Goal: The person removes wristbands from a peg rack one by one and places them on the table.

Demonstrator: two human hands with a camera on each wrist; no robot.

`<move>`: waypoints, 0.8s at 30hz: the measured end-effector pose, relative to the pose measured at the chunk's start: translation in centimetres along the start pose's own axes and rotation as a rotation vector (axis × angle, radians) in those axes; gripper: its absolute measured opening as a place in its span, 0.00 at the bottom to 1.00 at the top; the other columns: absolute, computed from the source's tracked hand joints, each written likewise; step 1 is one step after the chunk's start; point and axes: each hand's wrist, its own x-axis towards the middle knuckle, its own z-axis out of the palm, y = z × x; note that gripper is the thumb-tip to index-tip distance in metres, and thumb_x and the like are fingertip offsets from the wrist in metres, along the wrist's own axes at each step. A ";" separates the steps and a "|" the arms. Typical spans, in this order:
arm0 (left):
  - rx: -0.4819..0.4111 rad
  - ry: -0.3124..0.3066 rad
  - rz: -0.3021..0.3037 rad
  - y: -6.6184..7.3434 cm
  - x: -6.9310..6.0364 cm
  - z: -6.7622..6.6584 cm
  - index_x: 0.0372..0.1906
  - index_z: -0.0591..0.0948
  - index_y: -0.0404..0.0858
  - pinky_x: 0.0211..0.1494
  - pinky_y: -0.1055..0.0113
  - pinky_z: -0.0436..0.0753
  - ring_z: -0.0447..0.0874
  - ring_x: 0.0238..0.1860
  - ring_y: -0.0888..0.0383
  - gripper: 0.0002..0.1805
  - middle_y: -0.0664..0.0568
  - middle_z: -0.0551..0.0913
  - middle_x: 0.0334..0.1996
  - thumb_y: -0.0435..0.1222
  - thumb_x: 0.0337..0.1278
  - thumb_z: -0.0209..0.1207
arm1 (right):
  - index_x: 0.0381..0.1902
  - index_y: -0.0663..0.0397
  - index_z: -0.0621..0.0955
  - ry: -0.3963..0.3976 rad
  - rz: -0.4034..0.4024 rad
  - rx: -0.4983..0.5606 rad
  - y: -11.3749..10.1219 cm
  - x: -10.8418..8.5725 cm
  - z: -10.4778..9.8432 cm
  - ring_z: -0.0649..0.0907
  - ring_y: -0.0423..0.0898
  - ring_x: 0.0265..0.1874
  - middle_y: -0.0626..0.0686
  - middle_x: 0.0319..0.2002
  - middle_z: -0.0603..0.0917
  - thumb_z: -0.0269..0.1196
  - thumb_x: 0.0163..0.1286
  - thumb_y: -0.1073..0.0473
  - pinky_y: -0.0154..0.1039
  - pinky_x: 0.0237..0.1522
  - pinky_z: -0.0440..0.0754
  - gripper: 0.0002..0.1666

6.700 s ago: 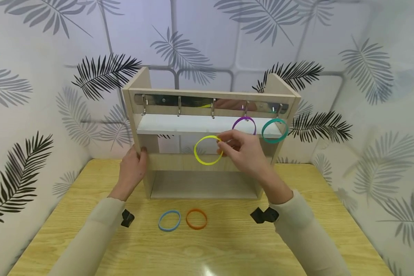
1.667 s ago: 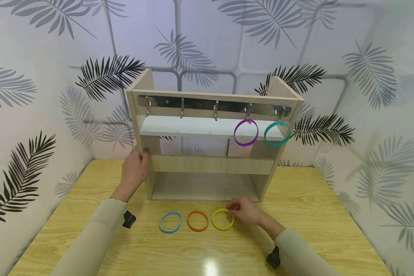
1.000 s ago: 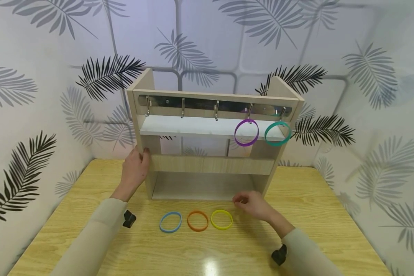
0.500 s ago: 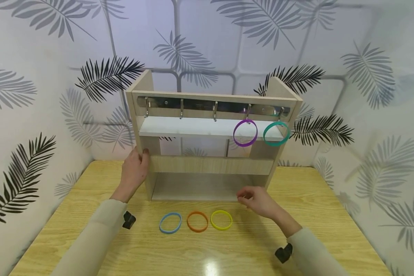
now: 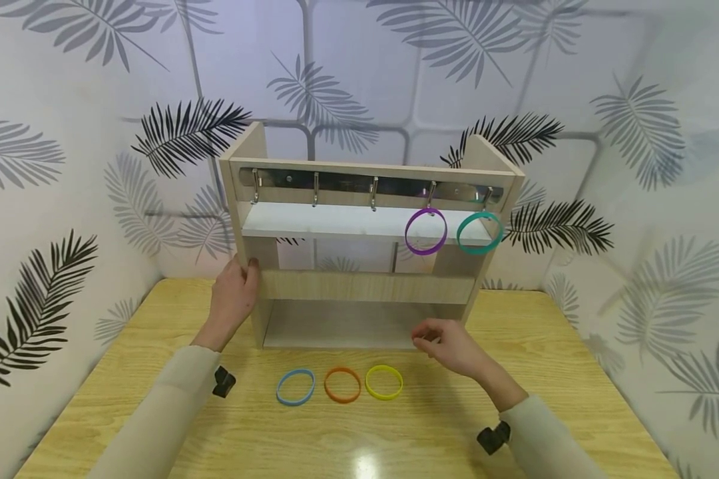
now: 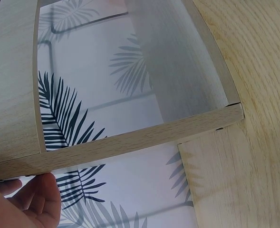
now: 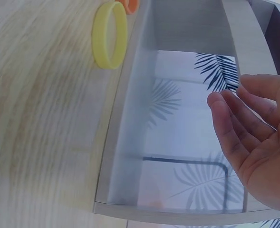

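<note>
My left hand grips the left side panel of the wooden rack; in the left wrist view its curled fingers lie against the panel's edge. My right hand, fingers relaxed and holding nothing, hovers before the rack's lower right part. Left of it a yellow band lies on the table, beside an orange band and a blue band. A purple band and a green band hang from the two rightmost hooks. The right wrist view shows the right hand near the yellow band.
Three more hooks, such as the leftmost hook, carry no band. A white shelf runs behind the metal hook strip. The wooden table extends in front of the rack, and a leaf-patterned wall stands behind.
The yellow band, earlier in my right hand before the rack, now lies on the table. My right hand let it go and moved right and slightly up. My left hand keeps its place.
</note>
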 end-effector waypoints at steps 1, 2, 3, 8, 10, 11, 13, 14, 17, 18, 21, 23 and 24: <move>-0.001 0.002 0.003 0.0 0.0 0.0 0.53 0.71 0.25 0.36 0.44 0.74 0.78 0.36 0.38 0.28 0.33 0.77 0.37 0.47 0.70 0.36 | 0.41 0.56 0.82 0.003 0.000 0.001 -0.1 0.0 -0.1 0.82 0.43 0.32 0.49 0.35 0.83 0.60 0.67 0.62 0.35 0.28 0.80 0.07; -0.001 0.003 0.000 0.0 0.0 0.1 0.53 0.71 0.25 0.36 0.44 0.74 0.77 0.36 0.38 0.28 0.33 0.77 0.37 0.47 0.70 0.37 | 0.41 0.56 0.82 0.008 -0.004 -0.001 -0.3 0.0 -0.2 0.82 0.43 0.32 0.49 0.35 0.83 0.60 0.67 0.62 0.35 0.28 0.80 0.07; -0.001 0.002 -0.002 0.0 0.0 0.1 0.53 0.71 0.25 0.35 0.45 0.75 0.77 0.35 0.39 0.28 0.33 0.77 0.37 0.47 0.71 0.37 | 0.41 0.56 0.82 0.015 -0.006 -0.005 -0.4 0.0 -0.3 0.82 0.43 0.32 0.49 0.34 0.83 0.60 0.67 0.62 0.35 0.28 0.80 0.07; 0.000 -0.010 -0.007 -0.2 0.1 0.1 0.54 0.71 0.25 0.35 0.45 0.75 0.77 0.35 0.40 0.27 0.33 0.77 0.38 0.46 0.71 0.38 | 0.40 0.54 0.83 0.055 -0.020 -0.027 -0.9 -0.1 -0.7 0.81 0.42 0.34 0.46 0.35 0.83 0.61 0.66 0.61 0.36 0.30 0.79 0.06; 0.000 -0.013 -0.003 -0.1 0.1 0.1 0.55 0.71 0.26 0.35 0.46 0.75 0.77 0.35 0.40 0.27 0.33 0.78 0.39 0.46 0.71 0.38 | 0.40 0.52 0.83 0.056 -0.017 -0.032 -1.1 -0.1 -0.8 0.81 0.42 0.34 0.45 0.35 0.83 0.61 0.67 0.60 0.36 0.31 0.79 0.06; 0.000 -0.016 -0.004 -0.1 0.1 0.0 0.55 0.71 0.26 0.35 0.46 0.75 0.77 0.35 0.41 0.26 0.33 0.78 0.39 0.46 0.72 0.38 | 0.40 0.52 0.83 0.052 -0.018 -0.035 -1.2 -0.1 -0.8 0.81 0.42 0.35 0.45 0.35 0.83 0.61 0.67 0.60 0.36 0.32 0.79 0.06; 0.001 -0.021 -0.006 -0.1 0.1 0.0 0.55 0.71 0.26 0.35 0.47 0.75 0.77 0.35 0.41 0.27 0.33 0.78 0.39 0.46 0.72 0.38 | 0.41 0.52 0.83 0.046 -0.012 -0.037 -1.5 -0.1 -0.9 0.81 0.41 0.35 0.45 0.36 0.83 0.61 0.67 0.60 0.36 0.33 0.79 0.06; 0.001 -0.024 -0.010 -0.1 0.1 -0.1 0.55 0.71 0.26 0.35 0.47 0.75 0.77 0.35 0.41 0.27 0.34 0.78 0.38 0.46 0.72 0.38 | 0.41 0.52 0.83 0.042 -0.014 -0.037 -1.6 -0.1 -1.0 0.81 0.42 0.36 0.45 0.36 0.83 0.61 0.67 0.60 0.36 0.33 0.79 0.06; 0.003 -0.032 -0.020 0.0 0.0 -0.1 0.56 0.71 0.27 0.34 0.47 0.76 0.77 0.34 0.41 0.27 0.34 0.77 0.38 0.47 0.72 0.37 | 0.41 0.53 0.83 0.039 -0.023 -0.040 -2.0 -0.1 -1.2 0.81 0.42 0.36 0.46 0.36 0.83 0.61 0.67 0.60 0.36 0.34 0.79 0.07; 0.003 -0.032 -0.021 0.1 0.0 -0.1 0.56 0.71 0.26 0.35 0.47 0.76 0.77 0.35 0.40 0.28 0.34 0.77 0.38 0.47 0.72 0.37 | 0.41 0.53 0.83 0.041 -0.025 -0.040 -2.1 -0.1 -1.3 0.81 0.42 0.36 0.46 0.36 0.84 0.61 0.67 0.60 0.36 0.34 0.79 0.07; 0.008 -0.029 -0.016 0.0 0.0 -0.1 0.56 0.70 0.26 0.36 0.45 0.76 0.79 0.38 0.39 0.28 0.33 0.78 0.41 0.47 0.72 0.37 | 0.41 0.53 0.83 0.049 -0.039 -0.045 -2.6 0.0 -1.6 0.82 0.42 0.35 0.46 0.36 0.84 0.61 0.67 0.60 0.36 0.34 0.79 0.06; 0.012 -0.025 -0.010 -0.1 0.1 0.0 0.56 0.71 0.27 0.36 0.45 0.76 0.79 0.38 0.38 0.28 0.33 0.78 0.41 0.47 0.72 0.37 | 0.40 0.53 0.83 0.057 -0.053 -0.048 -2.8 0.0 -1.8 0.82 0.42 0.35 0.46 0.36 0.84 0.61 0.67 0.60 0.36 0.35 0.79 0.06; 0.016 -0.022 -0.006 -0.1 0.1 0.0 0.56 0.71 0.27 0.37 0.45 0.76 0.79 0.39 0.38 0.28 0.33 0.78 0.42 0.47 0.72 0.37 | 0.40 0.53 0.83 0.061 -0.059 -0.049 -3.0 0.0 -1.9 0.82 0.42 0.35 0.46 0.36 0.84 0.61 0.67 0.60 0.36 0.35 0.79 0.07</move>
